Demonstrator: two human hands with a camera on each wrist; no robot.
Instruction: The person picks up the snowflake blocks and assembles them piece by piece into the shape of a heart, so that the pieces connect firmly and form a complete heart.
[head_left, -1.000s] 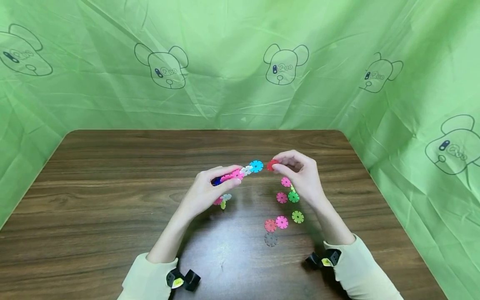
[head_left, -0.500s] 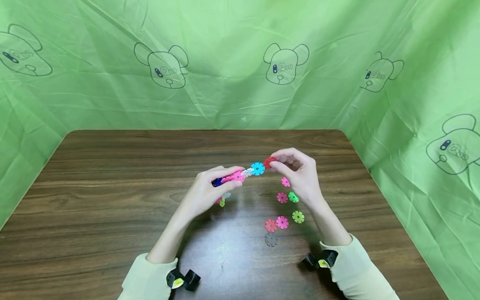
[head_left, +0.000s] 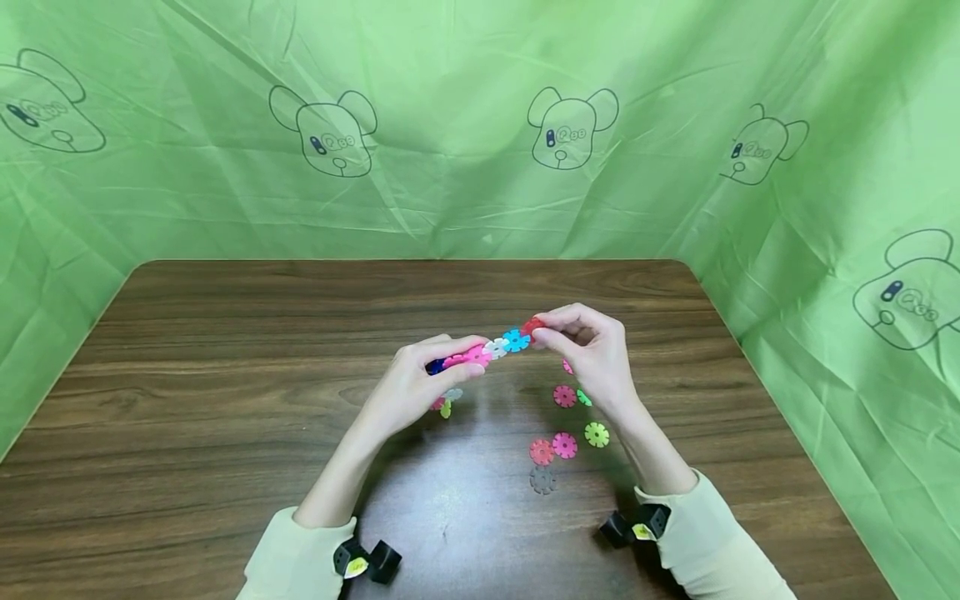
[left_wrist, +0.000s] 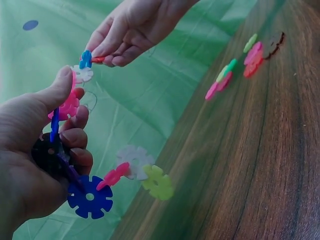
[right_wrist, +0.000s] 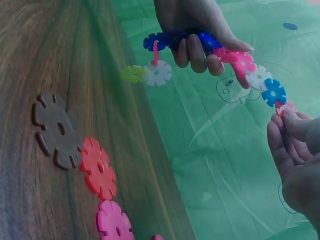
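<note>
My left hand [head_left: 405, 385] grips a linked chain of notched plastic discs above the table. From its fingers extend a pink disc [head_left: 477, 356], a white disc [head_left: 496, 348] and a light blue disc [head_left: 516, 340]. My right hand [head_left: 598, 357] pinches a red disc [head_left: 533, 326] between thumb and fingers; its edge meets the light blue disc. The left wrist view shows the chain's other end hanging below the palm: a dark blue disc [left_wrist: 90, 198], a pink one [left_wrist: 115, 175], a white one [left_wrist: 131, 161] and a yellow-green one [left_wrist: 158, 183]. The palm partly covers the chain's middle.
Loose discs lie on the wooden table [head_left: 225, 433] near my right forearm: a red one [head_left: 542, 452], a pink one [head_left: 565, 445], a yellow-green one [head_left: 597, 434], a grey one [head_left: 542, 480] and several others partly behind the hand. A green curtain [head_left: 450, 200] surrounds the table's back and sides.
My right hand has moved left, bringing the red disc from apart to contact with the light blue disc. My left hand has stayed nearly still, gripping the chain.
</note>
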